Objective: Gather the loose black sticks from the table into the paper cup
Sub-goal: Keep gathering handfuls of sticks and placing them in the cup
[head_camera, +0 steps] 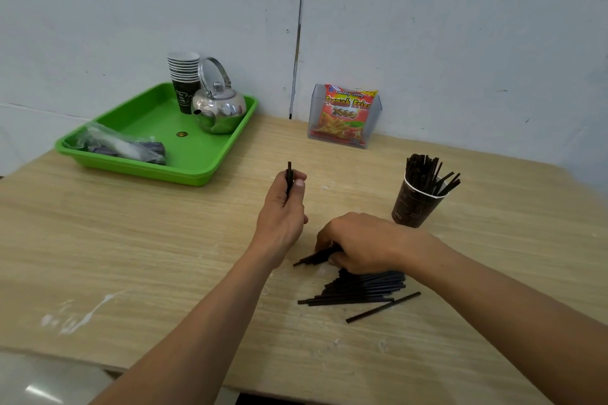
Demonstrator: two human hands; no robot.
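Left grip [283, 207], thumb uppermost, pinches a few sticks [289, 174] pointing away; right grip [355, 243], knuckles up, grasps a bundle [312, 258] pointing left by the pile [362, 291]

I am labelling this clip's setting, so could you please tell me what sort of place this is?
Probably a small drinks corner, perhaps a pantry or stall: a green tray holds stacked paper cups and a metal kettle, and a snack packet stands in a clear holder.
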